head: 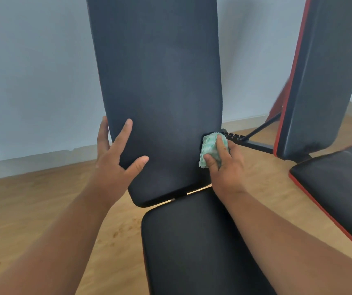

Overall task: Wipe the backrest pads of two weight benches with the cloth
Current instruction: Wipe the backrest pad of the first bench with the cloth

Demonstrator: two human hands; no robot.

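Observation:
A tall black backrest pad (158,81) stands upright straight ahead, above its black seat pad (192,248). My left hand (115,158) grips the pad's lower left edge, fingers spread across the front. My right hand (224,165) presses a crumpled green-and-white cloth (210,145) against the pad's lower right edge. A second bench stands at the right, with a black backrest pad trimmed in red (324,77) and its seat pad (339,188).
A pale wall (32,81) with a skirting board runs close behind the benches. The floor (43,209) is light wood. A black metal frame bar (256,143) with adjustment notches runs between the two benches.

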